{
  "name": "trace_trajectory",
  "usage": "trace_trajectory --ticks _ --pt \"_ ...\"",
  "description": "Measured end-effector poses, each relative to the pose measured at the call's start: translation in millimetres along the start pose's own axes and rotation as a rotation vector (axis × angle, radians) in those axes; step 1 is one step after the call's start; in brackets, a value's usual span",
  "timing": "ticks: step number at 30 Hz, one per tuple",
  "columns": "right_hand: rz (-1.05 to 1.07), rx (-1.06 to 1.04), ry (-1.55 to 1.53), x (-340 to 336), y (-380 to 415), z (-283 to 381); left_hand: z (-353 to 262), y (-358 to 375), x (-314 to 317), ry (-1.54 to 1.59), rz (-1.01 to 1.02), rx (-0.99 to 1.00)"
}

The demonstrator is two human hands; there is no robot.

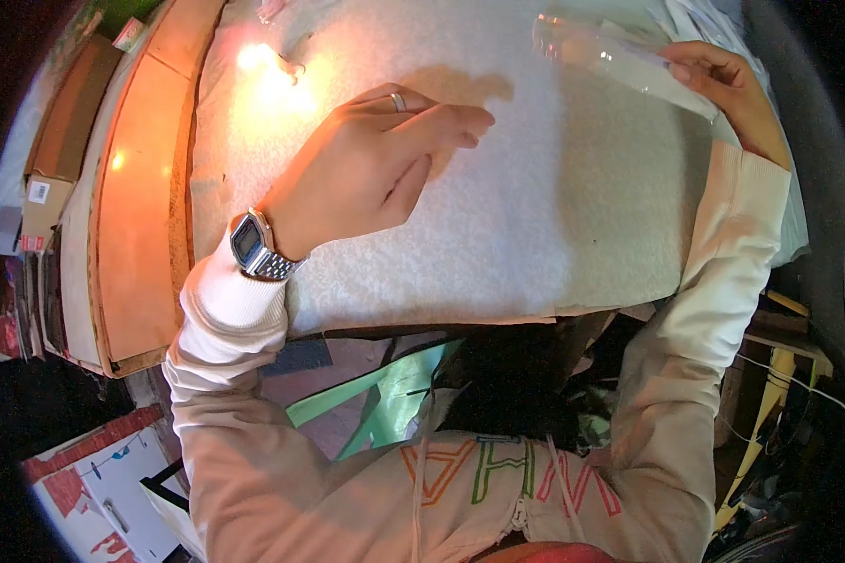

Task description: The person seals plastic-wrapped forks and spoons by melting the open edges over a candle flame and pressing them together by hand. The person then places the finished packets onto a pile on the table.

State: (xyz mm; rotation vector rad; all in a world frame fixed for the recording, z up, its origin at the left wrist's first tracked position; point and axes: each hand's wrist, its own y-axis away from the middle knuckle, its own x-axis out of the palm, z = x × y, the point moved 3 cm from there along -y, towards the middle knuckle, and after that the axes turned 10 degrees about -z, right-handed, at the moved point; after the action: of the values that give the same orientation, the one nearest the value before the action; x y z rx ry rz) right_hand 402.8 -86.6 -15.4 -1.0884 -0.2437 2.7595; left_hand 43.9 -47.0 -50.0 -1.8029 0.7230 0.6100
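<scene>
My left hand (376,150), with a ring and a silver digital watch (253,246), is over the white patterned cloth (460,253). Its fingers are curled and pressed together, and what they hold, if anything, is hidden. At the upper right, my right hand (728,84) pinches the near end of a clear plastic bag (620,70), which stretches out to the left above the cloth. No contents can be made out in the bag.
A bright lamp (270,64) glows on the cloth at upper left. White plastic sheets (704,23) lie at the far right corner. Left of the cloth stand a wooden panel (141,206) and a cardboard box (70,113). The table's near edge runs above my lap.
</scene>
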Motion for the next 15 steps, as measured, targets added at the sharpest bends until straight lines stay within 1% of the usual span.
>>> trace_trajectory --ticks 2,5,8,11,14,15 --pt "-0.062 0.04 -0.119 -7 -1 -9 0 0 1 -0.003 0.023 -0.007" --pt "-0.101 0.037 -0.281 -11 -1 -13 0 1 1 -0.012 0.043 -0.01" --pt "-0.143 0.022 -0.333 -18 -2 -18 1 2 1 -0.016 0.047 -0.004" --pt "-0.29 -0.017 -0.447 -25 -3 -28 0 2 -1 -0.023 0.033 0.012" --pt "-0.255 0.048 -0.493 -24 -3 -32 -3 -1 -7 -0.049 -0.046 0.068" --pt "-0.223 0.041 -0.448 -21 -3 -30 -4 -2 -9 -0.061 -0.082 0.093"
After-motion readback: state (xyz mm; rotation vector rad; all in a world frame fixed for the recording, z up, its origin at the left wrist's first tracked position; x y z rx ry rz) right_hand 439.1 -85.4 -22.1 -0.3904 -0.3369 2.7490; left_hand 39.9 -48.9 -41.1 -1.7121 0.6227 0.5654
